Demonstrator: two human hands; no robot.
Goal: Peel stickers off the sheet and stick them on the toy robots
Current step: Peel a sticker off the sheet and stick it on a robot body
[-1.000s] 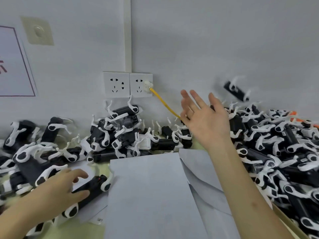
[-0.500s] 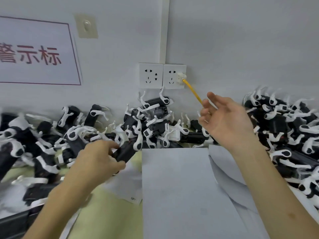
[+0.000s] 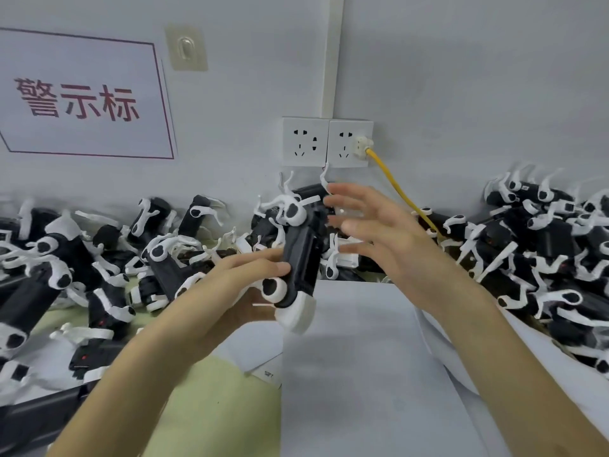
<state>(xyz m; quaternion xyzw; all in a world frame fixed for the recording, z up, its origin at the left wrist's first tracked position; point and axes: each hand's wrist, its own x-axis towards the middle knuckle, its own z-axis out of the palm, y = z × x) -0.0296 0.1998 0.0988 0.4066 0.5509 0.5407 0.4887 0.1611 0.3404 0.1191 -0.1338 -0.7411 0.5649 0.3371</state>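
Head view: the left hand [image 3: 244,291] grips a black-and-white robot [image 3: 298,258], fingers curled round its body, holding it tilted above the sheet's [image 3: 362,374] far left corner. The right hand [image 3: 392,239] hovers just right of the robot, above the sheet's far edge, with fingers spread and holding nothing. It is blurred, so contact with the robot cannot be told. More robots are piled left [image 3: 82,258] and right [image 3: 543,242] of the sheet. On the wall behind the sheet are sockets [image 3: 326,141] with a yellow cable [image 3: 395,186] plugged in.
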